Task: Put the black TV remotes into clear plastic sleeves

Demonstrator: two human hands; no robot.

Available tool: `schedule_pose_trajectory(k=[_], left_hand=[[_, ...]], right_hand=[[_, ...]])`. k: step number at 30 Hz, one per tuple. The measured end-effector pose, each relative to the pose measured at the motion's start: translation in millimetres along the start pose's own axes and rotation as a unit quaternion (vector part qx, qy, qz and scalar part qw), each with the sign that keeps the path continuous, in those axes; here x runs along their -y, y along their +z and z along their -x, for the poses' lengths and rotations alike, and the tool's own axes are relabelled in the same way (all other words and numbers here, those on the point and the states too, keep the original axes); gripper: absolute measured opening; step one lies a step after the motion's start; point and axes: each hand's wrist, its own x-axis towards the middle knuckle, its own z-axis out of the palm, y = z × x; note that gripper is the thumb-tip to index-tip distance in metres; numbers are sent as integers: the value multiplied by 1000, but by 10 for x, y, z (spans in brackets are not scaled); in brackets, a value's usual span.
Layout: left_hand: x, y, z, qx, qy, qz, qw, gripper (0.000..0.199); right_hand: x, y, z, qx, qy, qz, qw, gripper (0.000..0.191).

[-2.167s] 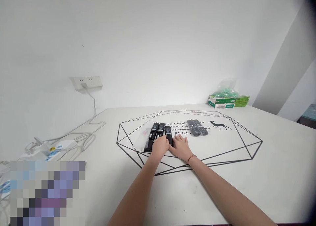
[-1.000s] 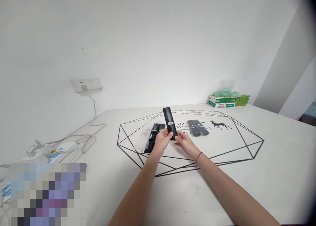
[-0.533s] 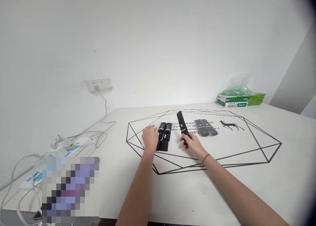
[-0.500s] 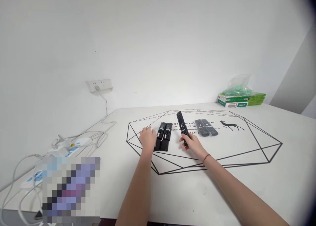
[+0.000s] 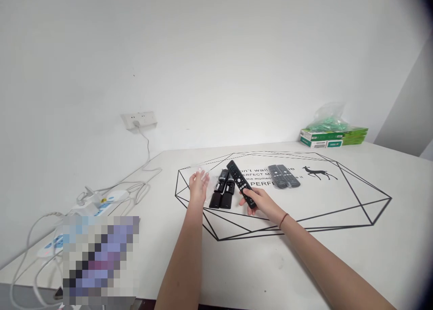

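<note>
The white table (image 5: 314, 260) has its far edge against the wall (image 5: 243, 75), well beyond both sets of fingers; its near edge lies well behind them, under the forearms. Boxes (image 5: 321, 137) stand at the far edge, well beyond and to the right of the right fingers, and the power strip (image 5: 113, 198) and its cables (image 5: 142, 188) lie well to the left of the left fingers. Bare printed tabletop extends rightward from the right fingers, past the deer (image 5: 320, 173). The remote (image 5: 237, 178) is in the right hand (image 5: 259, 201), its button face up; the long axis slants from the near end at the right fingers to the far end, which points forward and leftward. The right fingers are closed on the near end, thumb above and fingertips below. The left hand (image 5: 198, 187) is partly open, fingers apart and curled, touching the clear bag (image 5: 210, 183); whether they pinch the film cannot be told. Two opened remotes (image 5: 221, 183) lie side by side between the two sets of fingers, their battery bays exposed. Two wrapped remotes (image 5: 278, 177) lie beyond and to the right of the right fingers.
</note>
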Motion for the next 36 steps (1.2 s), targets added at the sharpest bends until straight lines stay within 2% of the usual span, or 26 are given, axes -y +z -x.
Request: schedule_pose_trajectory(k=[1,3,5,10,14,18,24,27,30,33,36], left_hand=[[-18,16,-3,4,-21,97,995,13],[-44,32,-3,7,-64,276,959,11],[-54,37,0,4,-87,348,933,15],[-50,60,-7,-7,-99,361,927,27],[-61,86,-6,-5,-94,386,918,28],[-96,110,49,4,-90,378,921,28],[-150,270,267,93,-88,361,924,28],[-158,412,425,130,-87,345,926,28],[-160,531,575,178,-82,351,916,30],[-178,567,646,205,-89,354,908,32],[-215,517,612,194,-141,381,893,30]], right_hand=[[1,15,13,22,7,2,1000,35],[-8,49,35,59,21,7,998,36],[-24,82,49,90,30,9,995,35],[-48,146,72,128,43,9,991,37],[-46,166,94,140,46,5,989,37],[-57,171,97,145,57,7,988,38],[-75,160,82,132,55,19,989,39],[-67,146,70,101,16,46,994,45],[-69,125,42,55,-39,54,996,49],[-52,100,28,24,-34,4,999,40],[11,87,64,83,-8,-97,992,44]])
